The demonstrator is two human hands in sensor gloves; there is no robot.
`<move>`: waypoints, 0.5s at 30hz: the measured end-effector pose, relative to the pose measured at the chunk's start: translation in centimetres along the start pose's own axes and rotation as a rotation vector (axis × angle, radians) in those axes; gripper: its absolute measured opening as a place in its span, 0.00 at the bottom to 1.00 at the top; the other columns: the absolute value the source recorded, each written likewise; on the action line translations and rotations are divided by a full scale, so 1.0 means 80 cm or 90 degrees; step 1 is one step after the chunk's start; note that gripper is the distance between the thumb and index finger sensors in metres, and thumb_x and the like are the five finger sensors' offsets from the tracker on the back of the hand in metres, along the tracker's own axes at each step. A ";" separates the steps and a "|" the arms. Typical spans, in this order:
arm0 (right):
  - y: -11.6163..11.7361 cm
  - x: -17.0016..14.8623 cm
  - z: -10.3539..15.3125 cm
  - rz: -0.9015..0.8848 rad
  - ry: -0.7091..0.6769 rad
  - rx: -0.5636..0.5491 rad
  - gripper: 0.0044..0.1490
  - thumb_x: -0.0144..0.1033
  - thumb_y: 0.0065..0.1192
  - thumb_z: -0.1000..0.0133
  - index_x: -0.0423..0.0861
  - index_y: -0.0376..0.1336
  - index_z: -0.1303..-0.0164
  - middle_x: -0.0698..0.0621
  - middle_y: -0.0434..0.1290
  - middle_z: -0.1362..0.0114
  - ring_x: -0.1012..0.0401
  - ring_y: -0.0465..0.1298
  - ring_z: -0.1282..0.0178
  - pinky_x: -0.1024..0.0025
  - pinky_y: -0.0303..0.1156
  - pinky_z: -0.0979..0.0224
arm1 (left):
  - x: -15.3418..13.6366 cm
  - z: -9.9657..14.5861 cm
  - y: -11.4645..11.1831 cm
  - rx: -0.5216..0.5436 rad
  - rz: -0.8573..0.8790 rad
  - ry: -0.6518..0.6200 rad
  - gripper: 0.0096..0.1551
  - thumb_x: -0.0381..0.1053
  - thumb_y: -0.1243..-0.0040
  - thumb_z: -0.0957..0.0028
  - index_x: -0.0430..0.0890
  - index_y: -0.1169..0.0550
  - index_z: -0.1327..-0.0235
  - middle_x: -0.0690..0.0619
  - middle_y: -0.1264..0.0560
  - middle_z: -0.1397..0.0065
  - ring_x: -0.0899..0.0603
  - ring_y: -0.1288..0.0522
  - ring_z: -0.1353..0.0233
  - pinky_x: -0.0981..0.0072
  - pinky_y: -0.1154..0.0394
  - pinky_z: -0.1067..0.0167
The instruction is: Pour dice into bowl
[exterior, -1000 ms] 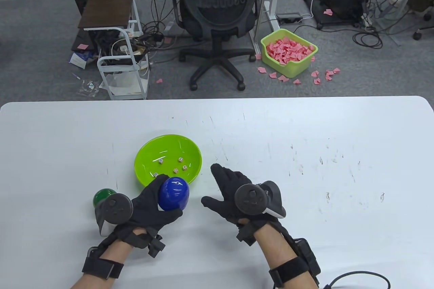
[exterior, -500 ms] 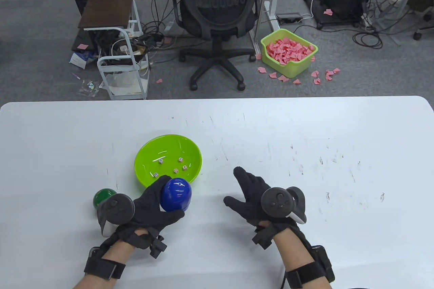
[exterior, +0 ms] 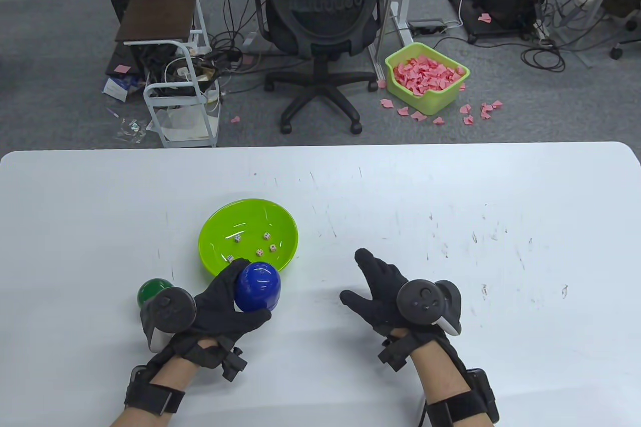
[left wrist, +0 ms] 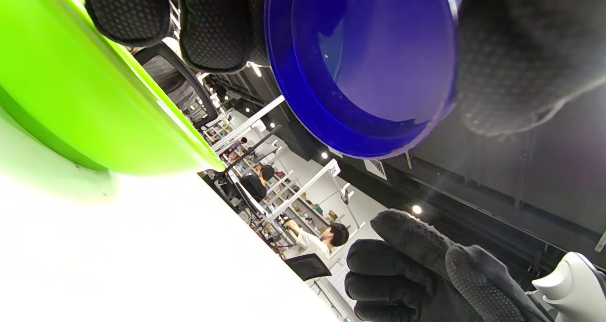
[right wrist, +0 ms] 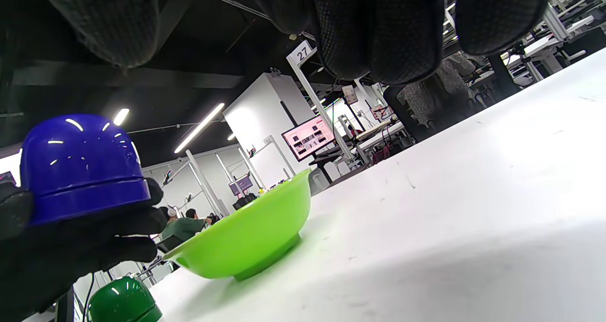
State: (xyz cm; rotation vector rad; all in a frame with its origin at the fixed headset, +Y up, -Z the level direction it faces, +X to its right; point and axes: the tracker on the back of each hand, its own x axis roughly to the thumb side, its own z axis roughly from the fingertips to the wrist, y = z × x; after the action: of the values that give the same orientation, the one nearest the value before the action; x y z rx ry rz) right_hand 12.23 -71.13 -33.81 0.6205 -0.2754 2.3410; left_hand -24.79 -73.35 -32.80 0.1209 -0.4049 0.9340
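Left hand grips the emptied blue plastic dome cup mouth-down beside the lime-green plastic bowl holding small white dice; right hand hovers open-fingered, empty.

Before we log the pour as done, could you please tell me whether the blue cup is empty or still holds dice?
Empty: the left wrist view looks straight into the blue cup and shows only bare interior; five dice lie in the green bowl.

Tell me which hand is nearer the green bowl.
Left. The left hand holds the blue cup right at the green bowl's near rim; the right hand is open, off to the bowl's right.
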 end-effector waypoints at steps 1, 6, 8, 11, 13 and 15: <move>-0.001 -0.001 0.000 -0.002 0.002 -0.001 0.57 0.61 0.61 0.40 0.32 0.49 0.16 0.27 0.65 0.21 0.30 0.69 0.31 0.24 0.63 0.32 | 0.001 -0.002 -0.002 -0.008 -0.002 0.003 0.65 0.73 0.22 0.66 0.47 0.42 0.25 0.44 0.32 0.23 0.36 0.28 0.25 0.34 0.31 0.29; -0.006 -0.006 0.000 -0.011 0.012 -0.012 0.57 0.61 0.61 0.40 0.32 0.49 0.16 0.27 0.65 0.21 0.29 0.69 0.31 0.24 0.63 0.32 | 0.002 -0.003 -0.007 -0.048 -0.013 0.010 0.65 0.72 0.21 0.66 0.47 0.42 0.24 0.44 0.32 0.23 0.36 0.29 0.24 0.34 0.31 0.29; -0.007 -0.008 0.000 -0.013 0.015 -0.013 0.57 0.61 0.61 0.40 0.32 0.49 0.16 0.26 0.65 0.21 0.29 0.69 0.31 0.24 0.62 0.31 | 0.003 -0.002 -0.007 -0.058 -0.004 0.018 0.65 0.72 0.21 0.66 0.47 0.42 0.24 0.43 0.32 0.23 0.35 0.29 0.24 0.33 0.31 0.29; -0.007 -0.008 0.001 -0.012 0.017 -0.012 0.57 0.61 0.61 0.40 0.32 0.49 0.16 0.27 0.66 0.21 0.29 0.69 0.31 0.24 0.62 0.31 | 0.004 0.000 -0.007 -0.083 -0.007 0.026 0.65 0.71 0.20 0.66 0.48 0.42 0.24 0.43 0.32 0.23 0.35 0.30 0.23 0.33 0.32 0.28; -0.007 -0.007 0.001 -0.011 0.017 -0.012 0.57 0.61 0.61 0.40 0.32 0.49 0.16 0.26 0.65 0.21 0.29 0.69 0.31 0.24 0.63 0.32 | 0.004 0.001 -0.008 -0.105 -0.016 0.031 0.65 0.71 0.20 0.66 0.48 0.42 0.24 0.44 0.32 0.23 0.35 0.30 0.23 0.32 0.33 0.28; -0.006 -0.007 0.002 -0.010 0.015 -0.013 0.57 0.61 0.61 0.40 0.32 0.49 0.16 0.27 0.66 0.21 0.29 0.69 0.31 0.24 0.63 0.32 | 0.005 0.002 -0.011 -0.128 -0.024 0.036 0.65 0.71 0.20 0.67 0.48 0.42 0.24 0.44 0.31 0.23 0.35 0.31 0.22 0.32 0.33 0.28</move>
State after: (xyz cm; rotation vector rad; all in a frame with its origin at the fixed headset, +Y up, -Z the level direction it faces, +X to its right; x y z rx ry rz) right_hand 12.98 -71.11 -33.96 0.5829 -0.2816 2.3265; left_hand -23.96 -73.62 -32.47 -0.0807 -0.4404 0.8527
